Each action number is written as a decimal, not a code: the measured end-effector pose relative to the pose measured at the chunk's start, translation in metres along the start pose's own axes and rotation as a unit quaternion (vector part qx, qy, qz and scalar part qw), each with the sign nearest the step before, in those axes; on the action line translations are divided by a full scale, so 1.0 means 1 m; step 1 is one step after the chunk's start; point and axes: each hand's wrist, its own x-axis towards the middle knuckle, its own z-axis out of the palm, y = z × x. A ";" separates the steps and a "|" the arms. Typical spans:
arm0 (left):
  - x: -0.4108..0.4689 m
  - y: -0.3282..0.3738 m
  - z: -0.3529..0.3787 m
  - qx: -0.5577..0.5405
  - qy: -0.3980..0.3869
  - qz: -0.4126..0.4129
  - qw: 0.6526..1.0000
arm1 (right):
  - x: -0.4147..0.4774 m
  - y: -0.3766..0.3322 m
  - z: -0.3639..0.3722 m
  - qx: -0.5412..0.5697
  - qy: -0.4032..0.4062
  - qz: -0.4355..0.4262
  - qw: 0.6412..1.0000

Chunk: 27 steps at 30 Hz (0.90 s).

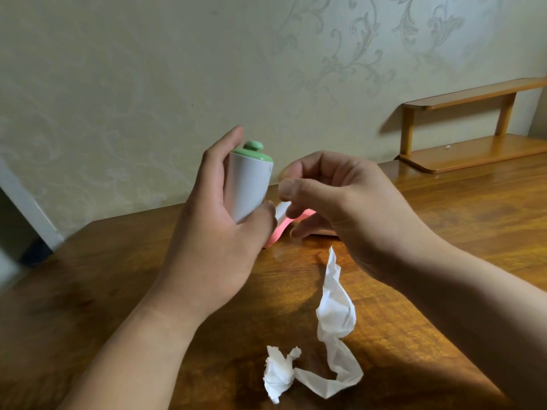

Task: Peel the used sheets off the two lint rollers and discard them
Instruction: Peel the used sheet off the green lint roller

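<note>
We are looking down at two bare hands working above a wooden table that is standing against a patterned wall. The left hand is wrapping around a green-capped lint roller, holding it upright above the table's far edge, thumb pressing its lower side. The right hand is hovering just beside the roller, fingers curling inward with thumb and forefinger nearly meeting; we cannot tell whether they are pinching a sheet. A pink lint roller is lying on the table behind the hands, mostly hidden. Two crumpled white sheets are lying near the table's near edge, touching each other. A small wooden shelf is sitting at the far right corner.
</note>
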 end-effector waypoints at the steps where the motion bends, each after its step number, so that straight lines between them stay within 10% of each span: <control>1: 0.000 0.001 0.000 -0.009 -0.006 0.000 1.000 | -0.001 -0.001 0.001 0.003 -0.005 -0.001 1.000; 27: -0.002 0.000 -0.001 0.024 -0.027 0.023 0.999 | -0.007 0.001 0.002 -0.199 0.026 -0.096 0.975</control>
